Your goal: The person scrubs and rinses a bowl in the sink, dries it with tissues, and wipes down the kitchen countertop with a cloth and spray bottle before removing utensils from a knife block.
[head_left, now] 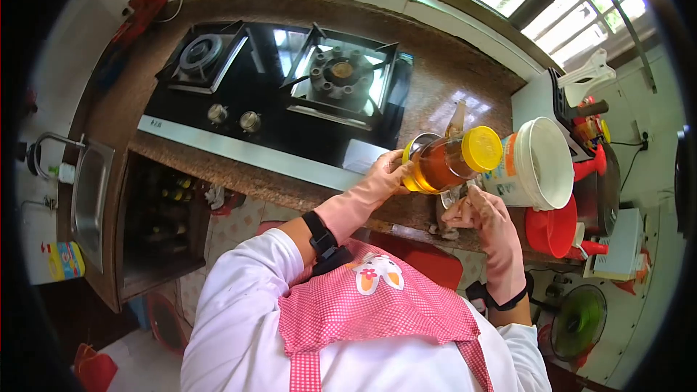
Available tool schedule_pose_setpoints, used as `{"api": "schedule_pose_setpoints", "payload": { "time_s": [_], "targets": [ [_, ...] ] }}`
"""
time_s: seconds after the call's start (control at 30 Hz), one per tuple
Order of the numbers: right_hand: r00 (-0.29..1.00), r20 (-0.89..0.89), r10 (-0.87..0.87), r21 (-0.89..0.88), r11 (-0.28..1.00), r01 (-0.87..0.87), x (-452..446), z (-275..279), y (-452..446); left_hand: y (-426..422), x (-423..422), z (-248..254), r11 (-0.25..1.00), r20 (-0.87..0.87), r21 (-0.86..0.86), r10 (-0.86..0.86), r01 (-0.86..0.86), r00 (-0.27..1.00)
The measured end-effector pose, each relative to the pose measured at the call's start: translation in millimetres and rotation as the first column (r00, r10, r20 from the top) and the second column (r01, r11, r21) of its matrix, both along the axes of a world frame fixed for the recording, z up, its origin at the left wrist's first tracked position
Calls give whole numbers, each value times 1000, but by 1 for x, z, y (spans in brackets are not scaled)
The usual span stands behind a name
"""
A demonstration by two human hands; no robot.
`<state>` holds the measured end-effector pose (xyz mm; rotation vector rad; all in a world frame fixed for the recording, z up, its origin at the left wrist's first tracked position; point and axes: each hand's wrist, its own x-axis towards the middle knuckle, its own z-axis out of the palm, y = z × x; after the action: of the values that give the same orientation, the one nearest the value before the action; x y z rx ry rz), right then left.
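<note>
A brown speckled counter (439,54) ran across the kitchen in front of me, with a black glass stove (270,91) with two burners set into it, ahead and to my left. To my right stood a white bucket (517,152), its open mouth facing up towards me, and just beside it, closer to my body, was a red basin (552,226).

Between the stove and the bucket, by the counter's front edge, was a clear jar (441,165) with amber contents. It leaned, its lid end towards the bucket. My left hand (386,176) was wrapped round the jar's other end, gripping it. My right hand (485,216) was near the lid end, on my side of it, fingers curled inward; I could not tell whether they pinched anything (something glassy glinted beside them, too unclear to name). Smallest of all, the yellow lid (481,149) capped the jar.

I judged the step in hand to be handling the closed jar, the left hand bearing it. The next move seemed to call for a firm left grip, a steady tilt, and care not to knock the bucket's rim.
</note>
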<state>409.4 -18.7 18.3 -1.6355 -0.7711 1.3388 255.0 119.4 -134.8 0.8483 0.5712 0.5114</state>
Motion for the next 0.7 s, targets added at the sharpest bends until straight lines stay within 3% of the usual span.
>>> {"api": "schedule_pose_setpoints", "payload": {
  "time_s": [0.07,0.2,0.27,0.47,0.7],
  "targets": [
    [1000,-21,22,-5,1000,-23,-5,3,-1,-5,-16,6,1000,58,30,-4,2,998],
    [993,-62,104,2,995,-104,-32,17,11,-12,-62,19,991,11,59,122,-122,992],
    [996,35,80,-42,996,-78,-51,15,21,-11,-87,24,984,-84,19,179,-178,980],
    [908,-39,418,49,908,-416,-90,-6,73,1,-139,18,884,-233,42,462,-466,856],
    [891,-29,454,48,891,-452,-124,-19,115,20,-160,17,754,-257,3,636,-657,728]
  ]
}}
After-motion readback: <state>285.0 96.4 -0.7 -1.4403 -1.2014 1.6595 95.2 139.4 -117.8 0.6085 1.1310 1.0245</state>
